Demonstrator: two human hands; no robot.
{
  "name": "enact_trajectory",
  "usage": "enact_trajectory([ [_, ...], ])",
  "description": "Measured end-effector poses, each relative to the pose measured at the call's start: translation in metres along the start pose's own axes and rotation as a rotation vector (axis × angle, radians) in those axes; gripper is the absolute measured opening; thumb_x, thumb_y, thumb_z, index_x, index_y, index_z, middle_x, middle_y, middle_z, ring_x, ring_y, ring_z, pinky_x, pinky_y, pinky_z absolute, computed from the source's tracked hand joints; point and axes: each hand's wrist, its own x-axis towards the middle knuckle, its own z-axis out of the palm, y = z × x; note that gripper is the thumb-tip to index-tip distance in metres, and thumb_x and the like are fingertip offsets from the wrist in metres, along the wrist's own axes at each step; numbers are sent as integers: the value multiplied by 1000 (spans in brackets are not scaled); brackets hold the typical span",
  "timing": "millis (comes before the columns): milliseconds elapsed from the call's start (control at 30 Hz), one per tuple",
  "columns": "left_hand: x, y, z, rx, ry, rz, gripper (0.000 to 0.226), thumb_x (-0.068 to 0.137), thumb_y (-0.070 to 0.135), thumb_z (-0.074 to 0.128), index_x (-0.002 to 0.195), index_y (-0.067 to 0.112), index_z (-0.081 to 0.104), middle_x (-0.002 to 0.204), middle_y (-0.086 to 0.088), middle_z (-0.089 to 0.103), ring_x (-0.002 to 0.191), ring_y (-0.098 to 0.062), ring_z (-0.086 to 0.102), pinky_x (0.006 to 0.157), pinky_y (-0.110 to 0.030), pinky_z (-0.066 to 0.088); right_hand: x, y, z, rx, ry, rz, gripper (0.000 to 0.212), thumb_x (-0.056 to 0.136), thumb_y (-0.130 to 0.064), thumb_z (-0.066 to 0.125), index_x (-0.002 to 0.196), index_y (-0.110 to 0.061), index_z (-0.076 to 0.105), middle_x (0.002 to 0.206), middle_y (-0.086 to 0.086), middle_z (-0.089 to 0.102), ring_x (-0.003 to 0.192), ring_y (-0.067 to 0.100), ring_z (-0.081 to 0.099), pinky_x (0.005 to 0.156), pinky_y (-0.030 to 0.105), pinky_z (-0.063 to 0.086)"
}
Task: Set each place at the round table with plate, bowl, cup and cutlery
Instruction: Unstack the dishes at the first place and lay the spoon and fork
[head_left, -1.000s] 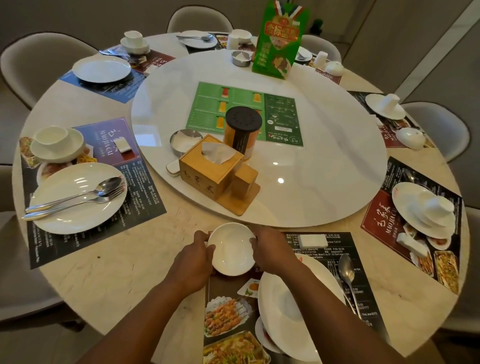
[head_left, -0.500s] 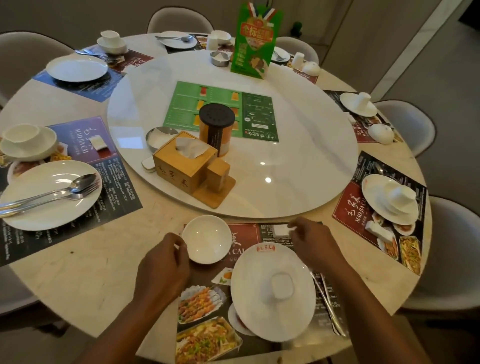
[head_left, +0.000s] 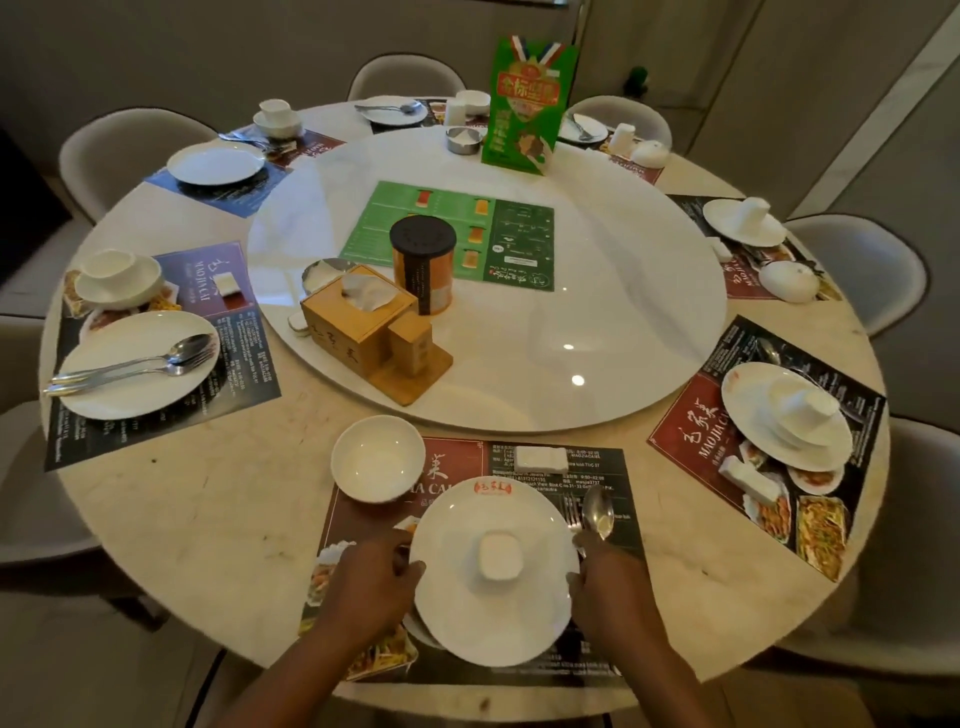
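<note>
A white plate (head_left: 493, 613) with a red logo lies on the dark placemat (head_left: 618, 525) at the near place. An upturned white cup (head_left: 500, 556) stands at the plate's middle. My left hand (head_left: 366, 590) grips the plate's left rim and my right hand (head_left: 608, 590) grips its right rim. A small empty white bowl (head_left: 377, 460) sits at the mat's far left corner, apart from both hands. A spoon (head_left: 597, 512) and a fork (head_left: 571, 512) lie just right of the plate, partly under my right hand. A white cutlery rest (head_left: 542, 458) sits at the mat's far edge.
The round table (head_left: 208, 519) carries a white turntable (head_left: 597, 312) with a wooden tissue box (head_left: 358, 322), an orange canister (head_left: 423, 273) and a green sign (head_left: 527, 104). Other places hold plates, cups and cutlery, like the left plate (head_left: 137, 364). Chairs ring the table.
My left hand let go of the bowl and came back to the plate's left rim. My right hand drew in from the mat's far side to the right rim.
</note>
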Motion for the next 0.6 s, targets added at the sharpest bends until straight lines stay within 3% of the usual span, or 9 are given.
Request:
enact_trajectory([
  [133, -5, 1, 3, 58, 61, -77, 22, 86, 25, 71, 106, 33, 69, 69, 18, 65, 66, -1, 63, 60, -11, 43, 6, 4, -1, -3, -16, -38, 27, 93, -19, 63, 119, -27, 61, 109, -3, 70, 96, 14, 65, 75, 23, 47],
  [267, -11, 1, 8, 69, 131, -149, 5, 89, 25, 69, 89, 30, 68, 69, 11, 68, 64, 0, 61, 58, -10, 41, 12, 3, -3, 23, -37, -102, 27, 94, -16, 62, 120, -23, 61, 111, -1, 69, 92, 15, 62, 72, 22, 43],
  [367, -13, -1, 10, 80, 175, -196, 7, 90, 26, 67, 95, 22, 71, 74, 10, 69, 65, 1, 59, 59, -8, 34, 15, 1, -3, 49, -48, -118, 30, 93, -14, 63, 122, -23, 61, 112, 0, 69, 95, 16, 63, 74, 22, 45],
  [600, -12, -7, 12, 88, 253, -194, 16, 88, 26, 70, 103, 21, 72, 81, 7, 69, 72, -5, 59, 70, -17, 42, 22, -2, 0, -36, -74, -188, 37, 91, -20, 64, 128, -23, 57, 120, -1, 64, 106, 16, 62, 87, 28, 53],
])
